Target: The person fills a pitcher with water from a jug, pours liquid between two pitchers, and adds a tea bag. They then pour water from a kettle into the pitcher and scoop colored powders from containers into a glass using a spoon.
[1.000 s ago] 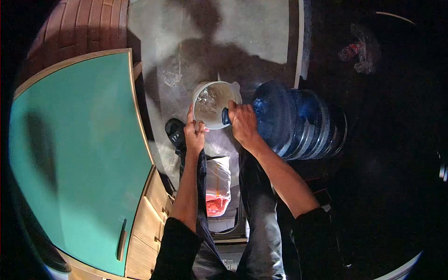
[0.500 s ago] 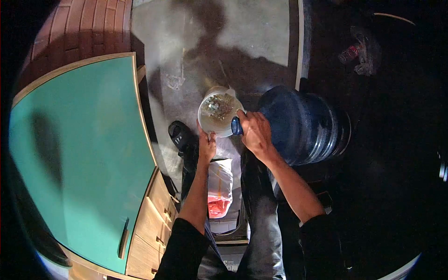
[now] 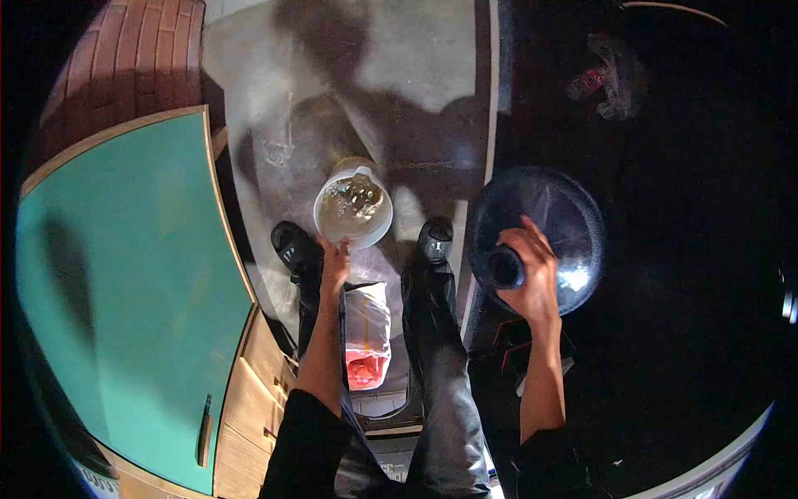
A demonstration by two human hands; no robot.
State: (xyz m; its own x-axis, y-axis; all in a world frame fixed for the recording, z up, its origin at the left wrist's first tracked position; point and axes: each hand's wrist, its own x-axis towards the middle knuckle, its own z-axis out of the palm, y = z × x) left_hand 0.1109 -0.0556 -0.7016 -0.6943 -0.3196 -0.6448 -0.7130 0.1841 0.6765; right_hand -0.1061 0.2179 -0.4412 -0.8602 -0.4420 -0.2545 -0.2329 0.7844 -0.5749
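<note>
In the head view, a white bucket [image 3: 386, 218] with rippling, glinting water [image 3: 353, 201] sits between and just beyond my feet. My left hand [image 3: 334, 263] has its fingers closed at the near rim of this bucket; part of the grip is hidden. To the right stands a large blue water jug [image 3: 573, 220], upright, its round top facing up. My right hand [image 3: 534, 264] is wrapped around its neck [image 3: 505, 268], some fingers extended over the shoulder of the jug.
A green tabletop [image 3: 133, 291] over wooden drawers [image 3: 249, 407] fills the left side. A white bag with red contents [image 3: 366, 333] lies between my legs. A crumpled clear plastic bag [image 3: 617, 79] lies on the dark floor, upper right. Brickwork [image 3: 125, 58] shows upper left.
The jug has gone from lying tilted with its mouth at the bucket to standing upright on the right. My right hand moved right with it. My left hand stays at the bucket; the view shifted.
</note>
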